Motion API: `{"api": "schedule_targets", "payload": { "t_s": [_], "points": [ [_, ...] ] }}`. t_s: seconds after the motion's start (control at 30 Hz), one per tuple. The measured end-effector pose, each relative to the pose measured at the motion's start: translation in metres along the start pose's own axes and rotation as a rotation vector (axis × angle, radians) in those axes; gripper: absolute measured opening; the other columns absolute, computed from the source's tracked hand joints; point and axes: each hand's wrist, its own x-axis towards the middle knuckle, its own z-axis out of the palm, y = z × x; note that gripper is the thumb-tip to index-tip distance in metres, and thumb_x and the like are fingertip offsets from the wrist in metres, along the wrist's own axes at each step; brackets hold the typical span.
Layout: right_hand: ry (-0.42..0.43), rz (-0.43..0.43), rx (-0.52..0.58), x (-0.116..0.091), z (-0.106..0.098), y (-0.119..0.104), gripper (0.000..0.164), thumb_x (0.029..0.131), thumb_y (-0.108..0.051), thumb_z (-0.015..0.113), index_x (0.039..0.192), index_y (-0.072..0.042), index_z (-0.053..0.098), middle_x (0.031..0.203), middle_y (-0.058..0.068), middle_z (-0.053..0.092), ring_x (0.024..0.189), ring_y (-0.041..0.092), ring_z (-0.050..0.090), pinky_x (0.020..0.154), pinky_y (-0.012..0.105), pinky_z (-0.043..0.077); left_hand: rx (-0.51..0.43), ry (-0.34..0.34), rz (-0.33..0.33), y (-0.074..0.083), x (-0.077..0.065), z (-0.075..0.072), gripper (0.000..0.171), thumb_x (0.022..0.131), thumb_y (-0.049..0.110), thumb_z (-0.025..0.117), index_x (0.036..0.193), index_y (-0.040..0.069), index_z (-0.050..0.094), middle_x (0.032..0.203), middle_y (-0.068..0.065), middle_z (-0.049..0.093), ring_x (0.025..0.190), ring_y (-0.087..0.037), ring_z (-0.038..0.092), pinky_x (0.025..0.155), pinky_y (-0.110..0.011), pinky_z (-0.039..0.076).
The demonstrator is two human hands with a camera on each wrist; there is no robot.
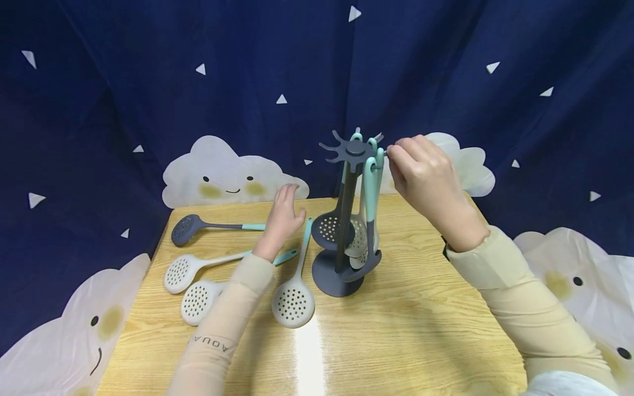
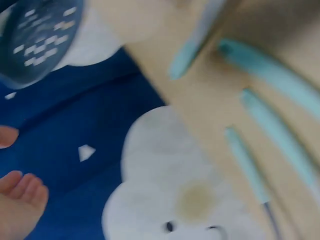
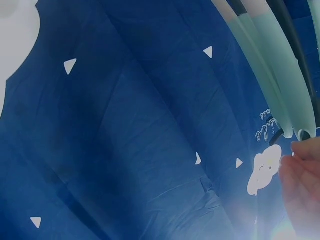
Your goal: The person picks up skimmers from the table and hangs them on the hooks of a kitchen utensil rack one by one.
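Rack hooks [image 1: 342,150] hold tools [image 1: 370,190] so they hang; right hand [image 1: 427,176] pinches one hook; left hand [image 1: 283,219], thumb apart, is near the table's [image 1: 421,308] far edge.

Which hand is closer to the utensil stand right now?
Right. The right hand is at the top of the utensil stand, on its right side, and appears to pinch its edge; the left hand is off to its left, not touching it.
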Motion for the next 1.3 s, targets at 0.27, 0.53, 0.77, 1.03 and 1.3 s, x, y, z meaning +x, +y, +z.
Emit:
{"api": "schedule_targets", "payload": {
  "t_s": [0.27, 0.53, 0.77, 1.03, 1.3],
  "points": [
    [-0.002, -0.001, -0.002, 0.000, -0.001, 0.000, 0.006, 0.081, 0.010, 0.052, 0.078, 0.005, 0.055, 0.073, 0.015, 0.054, 0.067, 0.030, 0.049, 0.058, 0.036, 0.043, 0.016, -0.395, -0.285, -0.027, -0.017, 0.040, 0.069, 0.082, 0.010, 0.058, 0.140, -0.003, 0.023, 0.141, -0.021, 0.028, 0.131, -0.034, 0.026, 0.105, -0.040, 0.028],
    [-0.008, 0.001, 0.001, 0.001, -0.001, 0.000, 0.006, 0.081, 0.010, 0.053, 0.079, 0.006, 0.056, 0.074, 0.015, 0.055, 0.067, 0.030, 0.050, 0.058, 0.036, 0.043, 0.065, -0.528, -0.382, -0.034, -0.030, 0.072, 0.070, 0.082, 0.014, 0.062, 0.138, -0.005, 0.026, 0.139, -0.023, 0.030, 0.128, -0.034, 0.031, 0.103, -0.041, 0.031],
    [-0.015, 0.007, 0.013, 0.001, -0.001, 0.000, 0.006, 0.080, 0.011, 0.053, 0.079, 0.006, 0.056, 0.074, 0.015, 0.056, 0.068, 0.030, 0.050, 0.059, 0.036, 0.045, 0.111, -0.590, -0.450, -0.034, -0.037, 0.087, 0.063, 0.084, 0.015, 0.061, 0.136, -0.005, 0.031, 0.134, -0.022, 0.035, 0.124, -0.032, 0.037, 0.100, -0.040, 0.036],
    [-0.052, 0.000, -0.005, 0.000, -0.003, 0.002, 0.006, 0.082, 0.010, 0.052, 0.080, 0.006, 0.056, 0.075, 0.016, 0.057, 0.068, 0.029, 0.051, 0.059, 0.035, 0.045, 0.108, -0.597, -0.473, -0.033, -0.040, 0.095, 0.049, 0.085, 0.006, 0.058, 0.128, -0.007, 0.040, 0.127, -0.024, 0.041, 0.117, -0.033, 0.045, 0.098, -0.038, 0.038],
    [-0.089, -0.007, -0.017, 0.000, -0.005, 0.002, 0.007, 0.083, 0.008, 0.052, 0.082, 0.005, 0.057, 0.077, 0.016, 0.057, 0.069, 0.029, 0.051, 0.060, 0.034, 0.046, 0.074, -0.569, -0.504, -0.035, -0.045, 0.100, 0.040, 0.088, -0.003, 0.046, 0.127, -0.005, 0.042, 0.132, -0.025, 0.037, 0.122, -0.034, 0.041, 0.100, -0.040, 0.035]
  ]
}}
